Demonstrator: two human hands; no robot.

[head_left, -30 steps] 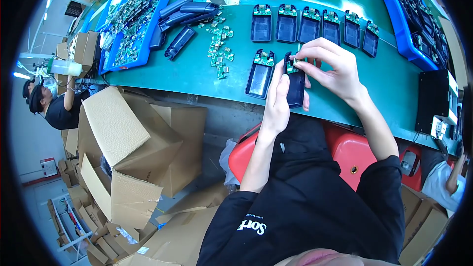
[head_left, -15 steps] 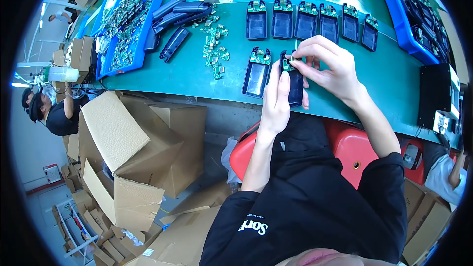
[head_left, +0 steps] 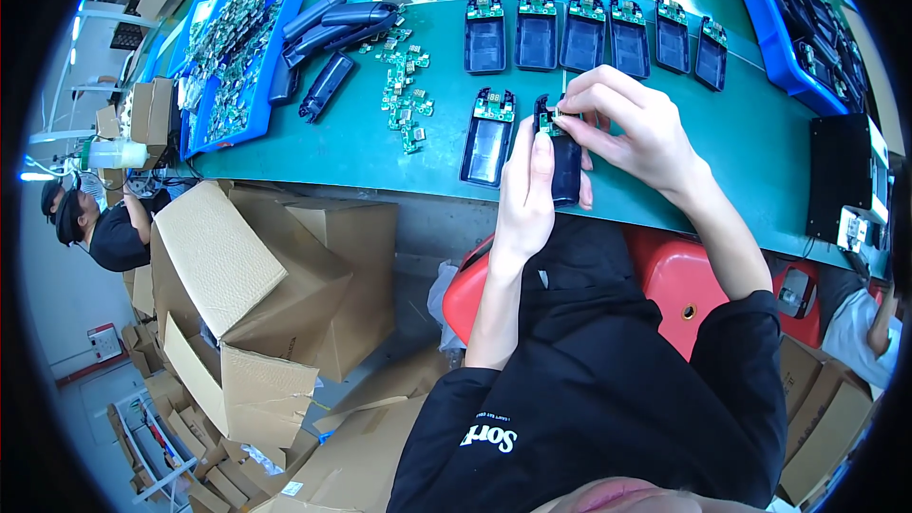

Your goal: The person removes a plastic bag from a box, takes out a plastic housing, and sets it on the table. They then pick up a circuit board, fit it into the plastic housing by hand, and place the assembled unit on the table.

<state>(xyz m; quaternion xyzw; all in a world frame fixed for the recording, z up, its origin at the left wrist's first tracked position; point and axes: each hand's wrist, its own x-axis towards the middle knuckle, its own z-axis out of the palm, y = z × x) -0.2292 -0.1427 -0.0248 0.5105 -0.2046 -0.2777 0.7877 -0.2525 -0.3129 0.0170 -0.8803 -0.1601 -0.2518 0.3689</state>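
My left hand (head_left: 528, 195) is wrapped round a black plastic case half (head_left: 567, 171), holding it upright near the table's front edge. A small green circuit board (head_left: 545, 121) sits at the case's far end. Over that end my right hand (head_left: 622, 123) is closed, thumb and forefinger pinching at the board's edge; its other fingers are curled and partly hidden. A thin pale rod (head_left: 564, 82) shows just beyond the fingers; its kind is unclear. Left of my hands lies another case half (head_left: 488, 147) with a board at its top.
Several case halves with boards (head_left: 537, 38) stand in a row farther back. Loose circuit boards (head_left: 407, 95) and closed black cases (head_left: 342, 24) lie to the left, beside a blue bin (head_left: 285, 57) of boards. Another blue bin (head_left: 769, 47) holds black cases. Cardboard boxes (head_left: 275, 256) stand below.
The view has shifted slightly, so the table's things appear a little farther left and up. Both hands keep the same hold on the case and board, with little finger movement.
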